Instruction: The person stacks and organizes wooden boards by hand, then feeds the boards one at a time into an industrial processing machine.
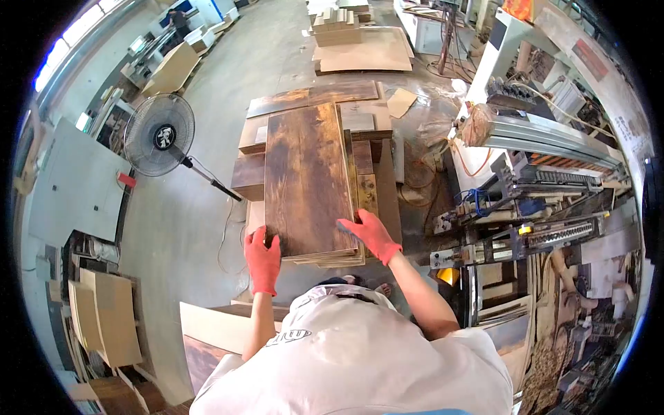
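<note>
A brown wood-grain board (304, 173) lies on top of a stack of boards in front of me. My left hand (263, 259), in a red glove, is at the board's near left edge, with its fingers apart and the fingertips by the side. My right hand (373, 236), gloved in red too, rests at the near right corner, its thumb and fingers around that edge. Whether its fingers grip the top board alone or several layers, I cannot tell. Beneath and behind lie more boards, including a long wood-grain one (315, 97) across the far end.
A black standing fan (160, 135) is left of the stack. Machinery with metal rails (553, 149) fills the right side. Light-brown panels (363, 52) are piled farther ahead. Cardboard-coloured pieces (111, 315) stand at the lower left. A person (180, 24) is far off at the upper left.
</note>
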`<state>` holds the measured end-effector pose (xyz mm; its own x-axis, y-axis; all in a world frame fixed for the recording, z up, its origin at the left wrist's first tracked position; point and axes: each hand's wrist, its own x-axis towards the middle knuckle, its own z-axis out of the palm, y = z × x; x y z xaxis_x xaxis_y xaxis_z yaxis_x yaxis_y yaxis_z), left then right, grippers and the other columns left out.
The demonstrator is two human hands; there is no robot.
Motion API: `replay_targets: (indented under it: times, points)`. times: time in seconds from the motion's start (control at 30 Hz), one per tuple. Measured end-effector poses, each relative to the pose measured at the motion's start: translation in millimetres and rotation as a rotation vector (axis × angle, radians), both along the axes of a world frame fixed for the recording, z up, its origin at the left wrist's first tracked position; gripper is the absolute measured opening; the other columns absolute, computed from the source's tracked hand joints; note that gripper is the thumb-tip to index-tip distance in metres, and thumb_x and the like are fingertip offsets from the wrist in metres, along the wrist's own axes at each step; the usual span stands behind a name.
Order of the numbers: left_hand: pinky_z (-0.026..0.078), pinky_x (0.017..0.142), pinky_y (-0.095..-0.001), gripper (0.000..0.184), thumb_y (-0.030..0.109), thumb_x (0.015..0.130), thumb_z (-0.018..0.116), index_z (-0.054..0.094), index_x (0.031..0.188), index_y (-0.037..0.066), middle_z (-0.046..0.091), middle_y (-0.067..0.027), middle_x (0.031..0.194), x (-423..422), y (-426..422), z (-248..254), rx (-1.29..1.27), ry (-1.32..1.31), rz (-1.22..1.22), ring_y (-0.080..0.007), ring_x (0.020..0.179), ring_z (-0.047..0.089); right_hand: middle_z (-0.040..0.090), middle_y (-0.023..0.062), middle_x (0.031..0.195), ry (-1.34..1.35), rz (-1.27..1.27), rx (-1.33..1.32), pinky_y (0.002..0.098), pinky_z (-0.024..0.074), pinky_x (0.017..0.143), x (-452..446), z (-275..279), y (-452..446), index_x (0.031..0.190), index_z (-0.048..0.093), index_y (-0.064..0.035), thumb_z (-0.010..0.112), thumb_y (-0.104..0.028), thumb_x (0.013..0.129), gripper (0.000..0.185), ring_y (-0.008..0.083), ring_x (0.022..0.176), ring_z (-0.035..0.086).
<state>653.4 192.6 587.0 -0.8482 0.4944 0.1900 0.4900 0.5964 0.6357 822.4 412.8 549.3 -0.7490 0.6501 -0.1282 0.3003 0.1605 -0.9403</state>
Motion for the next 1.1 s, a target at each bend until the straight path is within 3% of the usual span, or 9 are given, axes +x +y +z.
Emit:
replay_targets:
  times: [0.27, 0.33, 0.43, 0.5, 0.6, 0.83, 0.93, 1.07, 1.1]
  points:
    - [0.045, 0.086, -0.0350, 0.042, 0.018, 0.079, 0.069, 0.055, 0.114, 0.001, 0.058, -0.0139, 0.101, 67, 12, 6, -0.149, 0.015, -0.093, -0.0285, 0.090, 0.056, 0.064, 0.0076, 0.084, 0.328, 0.123, -0.349, 0.0303, 0.0450, 0.068, 19, -8, 36, 0.101, 0.059, 0.0027, 0.066, -0.032, 0.084, 0.040, 0.0123, 0.073, 0.055]
    - [0.043, 0.085, -0.0330, 0.035, 0.019, 0.084, 0.066, 0.053, 0.111, 0.001, 0.056, -0.0084, 0.096, 55, 9, -16, 0.265, -0.655, -0.069, -0.0215, 0.091, 0.053, 0.062, 0.0100, 0.079, 0.139, 0.017, 0.175, 0.0312, 0.0446, 0.066, 34, 4, 27, 0.103, 0.057, 0.0027, 0.064, -0.032, 0.085, 0.039, 0.0129, 0.071, 0.054]
    - [0.044, 0.083, -0.0343, 0.036, 0.026, 0.093, 0.056, 0.051, 0.116, -0.001, 0.054, -0.0083, 0.101, 59, 7, -39, 0.552, -0.761, 0.025, -0.0175, 0.092, 0.051, 0.060, 0.0229, 0.096, 0.258, 0.091, -0.059, 0.0398, 0.0435, 0.076, 76, 64, 26, 0.106, 0.055, 0.0041, 0.062, -0.033, 0.084, 0.044, 0.0307, 0.087, 0.058]
    - [0.045, 0.084, -0.0355, 0.042, 0.029, 0.095, 0.052, 0.048, 0.121, -0.003, 0.055, -0.0115, 0.107, 92, 28, -2, 0.708, -0.750, 0.117, -0.0185, 0.094, 0.051, 0.060, 0.0216, 0.098, 0.365, 0.110, -0.139, 0.0391, 0.0440, 0.078, 109, 88, 30, 0.111, 0.053, 0.0036, 0.063, -0.032, 0.083, 0.046, 0.0313, 0.090, 0.058]
    - [0.044, 0.087, -0.0359, 0.038, 0.025, 0.099, 0.043, 0.051, 0.118, -0.007, 0.056, -0.0156, 0.116, 135, 72, 12, 0.600, -0.048, 0.137, -0.0221, 0.098, 0.053, 0.057, 0.0056, 0.082, 0.503, 0.095, 0.122, 0.0311, 0.0412, 0.064, 164, 102, 47, 0.105, 0.052, -0.0002, 0.065, -0.025, 0.084, 0.035, 0.0112, 0.071, 0.048]
    - [0.045, 0.084, -0.0343, 0.032, 0.004, 0.085, 0.057, 0.052, 0.114, -0.008, 0.061, -0.0133, 0.103, 271, 209, 77, 0.641, -0.079, -0.416, -0.0201, 0.091, 0.054, 0.060, 0.0036, 0.099, 0.824, -0.712, 0.052, 0.0298, 0.0444, 0.079, 339, 123, 89, 0.112, 0.054, -0.0062, 0.072, -0.013, 0.076, 0.041, 0.0134, 0.090, 0.053]
    - [0.045, 0.087, -0.0335, 0.056, -0.005, 0.073, 0.067, 0.046, 0.125, -0.004, 0.059, -0.0146, 0.112, 360, 286, 99, 0.648, 0.029, -0.482, -0.0201, 0.096, 0.055, 0.058, 0.0034, 0.102, 1.006, -1.201, -0.065, 0.0296, 0.0457, 0.081, 423, 94, 122, 0.115, 0.052, -0.0049, 0.062, -0.013, 0.086, 0.032, 0.0150, 0.092, 0.057]
    - [0.037, 0.096, -0.0381, 0.056, 0.005, 0.079, 0.070, 0.041, 0.127, -0.003, 0.044, -0.0175, 0.127, 464, 390, 38, 0.732, -0.139, -0.665, -0.0277, 0.105, 0.049, 0.051, 0.0093, 0.126, 1.017, -1.577, -0.087, 0.0343, 0.0436, 0.090, 531, 35, 199, 0.131, 0.042, -0.0020, 0.062, -0.019, 0.090, 0.048, 0.0185, 0.105, 0.055]
    - [0.034, 0.099, -0.0364, 0.050, 0.020, 0.085, 0.066, 0.044, 0.124, -0.002, 0.045, -0.0194, 0.127, 482, 410, 15, 0.487, -0.226, -0.655, -0.0335, 0.113, 0.046, 0.052, 0.0116, 0.126, 1.009, -1.603, -0.062, 0.0353, 0.0437, 0.090, 554, 14, 230, 0.130, 0.043, 0.0002, 0.063, -0.019, 0.090, 0.049, 0.0202, 0.104, 0.056]
